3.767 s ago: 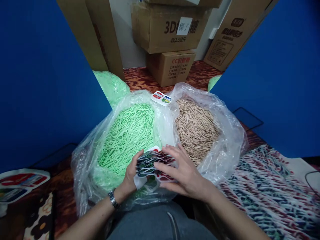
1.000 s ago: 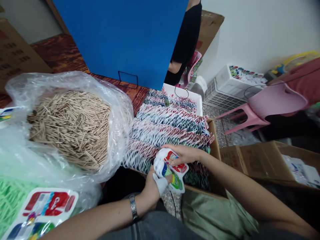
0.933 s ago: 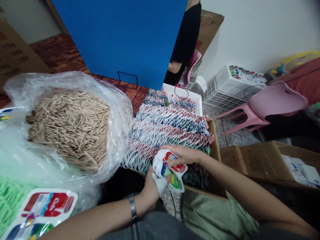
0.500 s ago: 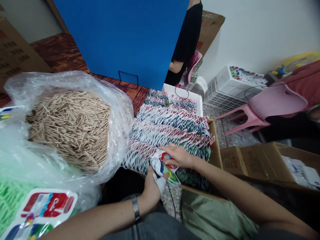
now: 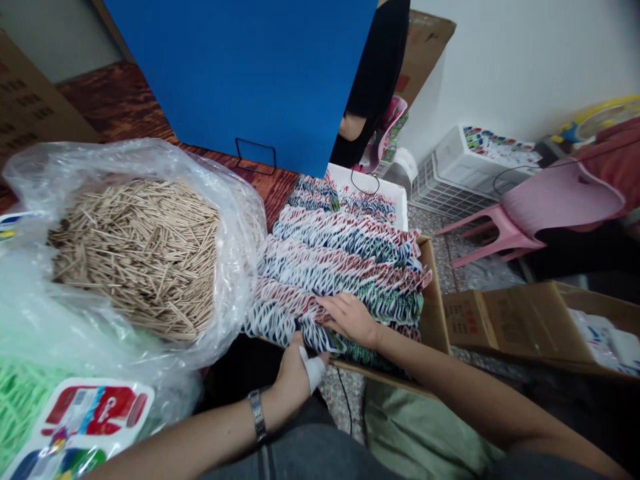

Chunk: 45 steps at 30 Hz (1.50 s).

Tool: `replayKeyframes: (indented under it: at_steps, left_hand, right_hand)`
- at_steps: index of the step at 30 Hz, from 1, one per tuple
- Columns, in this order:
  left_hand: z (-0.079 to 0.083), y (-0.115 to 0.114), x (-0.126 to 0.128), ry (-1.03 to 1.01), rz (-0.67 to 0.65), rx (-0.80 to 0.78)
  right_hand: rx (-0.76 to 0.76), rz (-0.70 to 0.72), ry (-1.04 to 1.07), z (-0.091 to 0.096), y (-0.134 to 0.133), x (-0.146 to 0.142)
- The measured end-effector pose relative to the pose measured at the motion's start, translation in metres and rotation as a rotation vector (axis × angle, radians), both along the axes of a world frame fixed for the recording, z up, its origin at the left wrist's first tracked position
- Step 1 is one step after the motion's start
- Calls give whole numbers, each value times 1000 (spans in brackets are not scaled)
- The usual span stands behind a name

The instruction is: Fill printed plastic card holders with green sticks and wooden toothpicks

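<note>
Printed packets [image 5: 345, 267] stand on edge in at least five tight rows just right of the bag of tan sticks [image 5: 135, 253]. The nearer rows fill one cardboard box [image 5: 434, 293], and the farthest row sits in one white tray [image 5: 395, 197].

The bag of tan sticks lies on the desk [image 5: 125, 107]. One bag of green sticks [image 5: 20, 413] is close on its near left, with a single printed card [image 5: 85, 420] lying on top. One blue panel [image 5: 240, 73] stands behind the bag of tan sticks. Well to its right are one pink chair [image 5: 545, 207] and one white basket [image 5: 450, 177].

Both hands meet at the nearest row. The right hand [image 5: 350, 319] lies palm down on the packets, fingers spread flat and gripping nothing. The left hand [image 5: 293, 370] comes up from below the row's near edge and presses a white-wrapped thumb [image 5: 314, 372] against it. Its fingers are hidden, so I cannot tell whether it grips anything. One metal band [image 5: 257, 417] circles the left wrist.
</note>
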<state>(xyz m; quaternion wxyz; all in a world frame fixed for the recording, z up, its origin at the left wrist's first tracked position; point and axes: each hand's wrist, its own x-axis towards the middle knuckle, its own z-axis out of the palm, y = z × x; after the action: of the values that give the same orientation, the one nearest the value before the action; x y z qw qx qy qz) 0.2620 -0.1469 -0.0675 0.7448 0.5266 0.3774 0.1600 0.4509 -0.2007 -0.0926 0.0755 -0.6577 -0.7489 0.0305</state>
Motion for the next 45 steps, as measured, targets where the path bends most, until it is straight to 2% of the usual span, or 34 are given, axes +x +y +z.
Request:
replayKeyframes:
  at_steps: [3,6,9,11,14,15,17,19,21,24,28,31,34,37,41,45]
  left_hand:
    - [14,5,-5,37,-94,58]
    - [24,8,-9,83,-145,55]
    - [21,6,-15,104,-180,79]
    - [15,7,-24,150,-204,162]
    - [10,18,-41,229,-264,463]
    - [11,26,-45,219,-249,634]
    - [12,44,-51,87,-359,973]
    - [10,60,-53,76,-411,1228]
    - [6,71,-52,151,-459,1363]
    - [-4,78,-51,240,-536,1410]
    - [-11,79,-51,231,-589,1391]
    - [-5,80,-50,231,-589,1370]
    - [5,78,-47,264,-592,1367]
    - [13,76,-47,291,-631,1396]
    - [13,78,-50,276,-695,1462]
    - [11,80,-51,276,-702,1455]
  right_hand:
    - [25,-56,-34,0,-3,-5]
    - [31,-50,-32,13,-8,-5]
    - [66,0,-19,32,-21,0]
    - [51,-20,33,41,-34,2]
    - [-142,-174,210,40,-53,0]
    - [-229,-246,297,36,-58,-2]
    - [-369,-408,517,22,-62,-9]
    - [-433,-553,761,5,-61,-17]
    - [-445,-661,956,-9,-56,-25]
    - [-419,-737,1081,-23,-48,-35]
    - [-373,-663,1047,-24,-39,-40]
    - [-367,-567,1010,-16,-35,-40]
    - [-356,-538,979,-11,-34,-40]
    - [-367,-582,946,-11,-31,-44]
    - [-393,-675,932,-12,-22,-51]
    - [-435,-684,1042,-4,-23,-49]
